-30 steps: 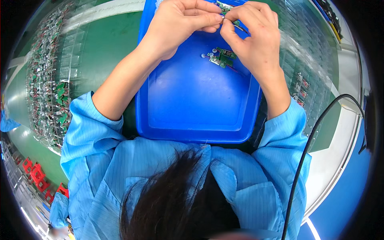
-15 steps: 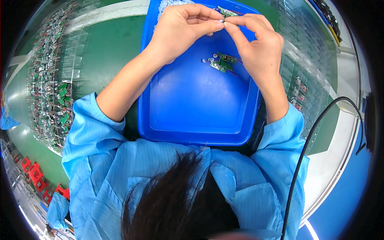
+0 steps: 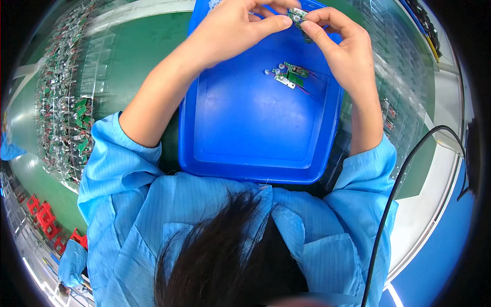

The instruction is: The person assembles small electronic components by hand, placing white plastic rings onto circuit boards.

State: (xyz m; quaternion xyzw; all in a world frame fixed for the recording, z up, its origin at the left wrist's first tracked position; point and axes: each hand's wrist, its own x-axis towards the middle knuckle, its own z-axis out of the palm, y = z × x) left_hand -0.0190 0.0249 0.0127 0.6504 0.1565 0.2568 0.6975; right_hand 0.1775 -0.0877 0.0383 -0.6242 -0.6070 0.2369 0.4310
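A small green circuit board is held at the far end of the blue tray. My right hand pinches it between thumb and index finger. My left hand meets it from the other side, thumb tip at its edge and fingers curled near its top; their exact contact is partly hidden. Lower in the tray lies a pair of green circuit boards with thin wires and small whitish round pieces beside them.
Clear small pieces show at the tray's far left corner. Rows of circuit boards with wires fill the left side of the green table. Clear plastic trays stand at the right. A black cable arches at the right.
My hands have drawn slightly apart, the right one moving rightward. The circuit board now shows more fully between them, turned more upright. The tray appears shifted slightly right in view.
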